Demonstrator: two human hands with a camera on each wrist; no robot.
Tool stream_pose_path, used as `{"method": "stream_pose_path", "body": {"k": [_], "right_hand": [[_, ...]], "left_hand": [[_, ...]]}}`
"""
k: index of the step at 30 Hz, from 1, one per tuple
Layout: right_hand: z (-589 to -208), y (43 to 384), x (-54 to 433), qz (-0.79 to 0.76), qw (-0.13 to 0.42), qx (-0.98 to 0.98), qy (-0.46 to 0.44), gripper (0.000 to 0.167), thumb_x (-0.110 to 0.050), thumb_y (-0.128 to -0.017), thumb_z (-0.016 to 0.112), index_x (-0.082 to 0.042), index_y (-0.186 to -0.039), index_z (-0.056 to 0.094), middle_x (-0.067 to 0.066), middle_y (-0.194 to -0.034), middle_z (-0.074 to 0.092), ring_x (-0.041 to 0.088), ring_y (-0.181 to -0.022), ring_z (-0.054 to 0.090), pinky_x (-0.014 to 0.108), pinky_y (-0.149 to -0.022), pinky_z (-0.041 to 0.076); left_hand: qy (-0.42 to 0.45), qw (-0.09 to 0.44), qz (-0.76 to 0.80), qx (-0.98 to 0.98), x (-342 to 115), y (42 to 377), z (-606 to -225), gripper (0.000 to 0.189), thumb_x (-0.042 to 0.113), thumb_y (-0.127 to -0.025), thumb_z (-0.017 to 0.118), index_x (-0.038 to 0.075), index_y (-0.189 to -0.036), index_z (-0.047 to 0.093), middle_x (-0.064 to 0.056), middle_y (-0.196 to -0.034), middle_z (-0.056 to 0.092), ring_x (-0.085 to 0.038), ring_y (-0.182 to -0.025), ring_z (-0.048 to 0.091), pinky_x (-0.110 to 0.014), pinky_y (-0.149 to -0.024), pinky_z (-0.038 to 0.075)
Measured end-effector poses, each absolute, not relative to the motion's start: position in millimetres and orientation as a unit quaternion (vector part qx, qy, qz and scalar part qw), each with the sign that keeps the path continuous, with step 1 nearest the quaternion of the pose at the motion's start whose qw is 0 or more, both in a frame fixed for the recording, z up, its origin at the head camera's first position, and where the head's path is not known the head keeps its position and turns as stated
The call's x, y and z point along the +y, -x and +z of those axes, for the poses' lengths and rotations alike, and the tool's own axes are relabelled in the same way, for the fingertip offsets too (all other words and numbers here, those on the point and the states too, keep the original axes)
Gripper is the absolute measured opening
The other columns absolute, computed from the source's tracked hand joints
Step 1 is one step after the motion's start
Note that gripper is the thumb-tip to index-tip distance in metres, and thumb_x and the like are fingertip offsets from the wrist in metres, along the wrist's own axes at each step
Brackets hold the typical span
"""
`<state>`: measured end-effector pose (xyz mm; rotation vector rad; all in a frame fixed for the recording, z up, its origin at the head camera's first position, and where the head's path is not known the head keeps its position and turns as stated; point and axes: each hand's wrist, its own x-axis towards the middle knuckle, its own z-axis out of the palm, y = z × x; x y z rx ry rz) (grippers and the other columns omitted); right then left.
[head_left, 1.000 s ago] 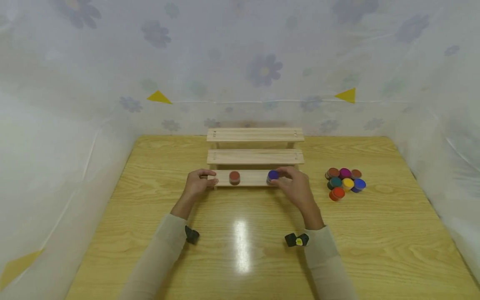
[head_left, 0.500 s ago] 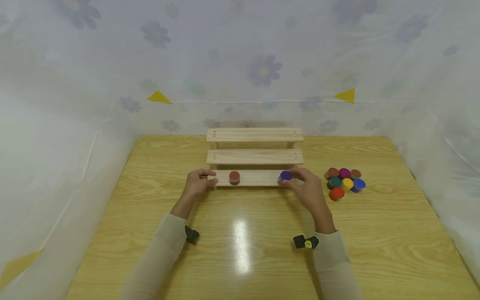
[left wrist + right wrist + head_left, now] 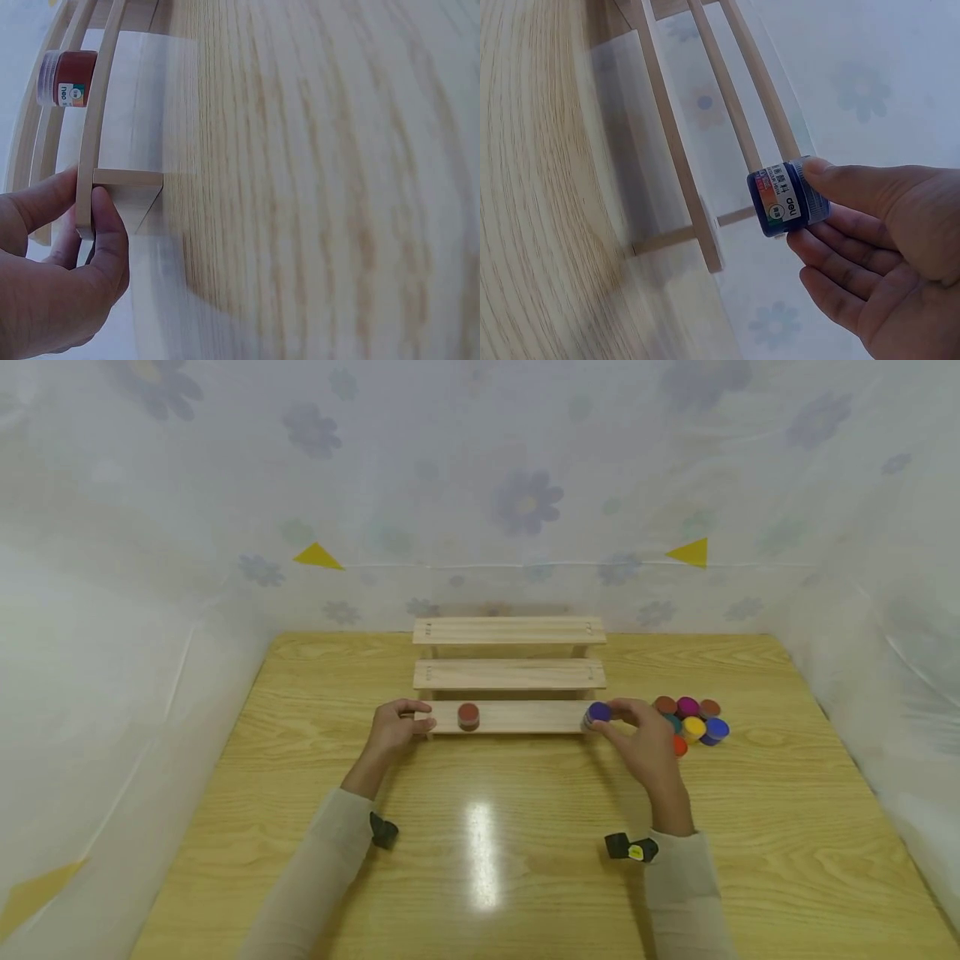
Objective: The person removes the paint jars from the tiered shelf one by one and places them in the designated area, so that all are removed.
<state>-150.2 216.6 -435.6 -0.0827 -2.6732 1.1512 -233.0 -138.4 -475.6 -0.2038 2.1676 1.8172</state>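
A three-step wooden rack [image 3: 525,717] stands on the table. My left hand [image 3: 392,727] grips the left end of its lowest board, thumb and fingers on opposite faces in the left wrist view. On that board sits a reddish-brown paint jar [image 3: 468,717] with a clear lid, a little right of the left hand. My right hand [image 3: 649,745] pinches a blue paint jar [image 3: 597,713] by its lid between thumb and fingers. In the head view this jar overlaps the right end of the lowest board; its label [image 3: 782,196] faces the right wrist camera.
Right of the rack, several paint jars stand clustered, including a magenta one [image 3: 687,707], a yellow one [image 3: 694,728] and a blue one [image 3: 716,731]. The right hand partly covers a red jar [image 3: 680,747] and a green one. Behind the rack hangs a flowered sheet [image 3: 525,502].
My right hand has carried the blue paint jar rightward along the lowest board to its right end, now overlapping the jar cluster. The left hand and the reddish-brown jar stay put.
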Motion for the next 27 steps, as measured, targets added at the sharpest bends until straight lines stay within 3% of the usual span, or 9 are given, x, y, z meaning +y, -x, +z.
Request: {"method": "stream_pose_path", "body": {"k": [14,22,27], "right_hand": [[-435.7,138.6,240.4,0.369,0.119,-0.920,0.054,0.044,-0.033,-0.088,0.067,-0.002,-0.119,0.059,0.018,-0.112,0.064,0.038,-0.108,0.060,0.057,-0.095,0.043],[-433.3,132.6,253.6,0.352,0.133,-0.924,0.071,0.048,-0.034,-0.088,0.067,-0.001,-0.122,0.059,0.023,-0.111,0.065,0.041,-0.104,0.061,0.057,-0.086,0.048],[-430.0,127.3,261.6,0.353,0.124,-0.922,0.098,0.051,-0.035,-0.089,0.066,0.000,-0.124,0.056,0.025,-0.114,0.063,0.042,-0.108,0.058,0.057,-0.090,0.046]], "left_hand": [[0.078,0.156,0.629,0.757,-138.6,235.9,-479.4,0.028,0.005,-0.084,0.070,0.002,-0.112,0.065,-0.006,-0.097,0.062,-0.014,-0.080,0.063,-0.033,-0.080,0.056],[0.081,0.155,0.627,0.759,-138.8,235.9,-479.9,0.028,0.006,-0.084,0.070,0.002,-0.112,0.066,-0.008,-0.099,0.063,-0.015,-0.081,0.063,-0.033,-0.081,0.056],[0.079,0.155,0.627,0.759,-138.9,236.0,-479.4,0.027,0.007,-0.085,0.070,0.003,-0.112,0.066,-0.007,-0.100,0.063,-0.013,-0.081,0.064,-0.031,-0.080,0.056]]}}
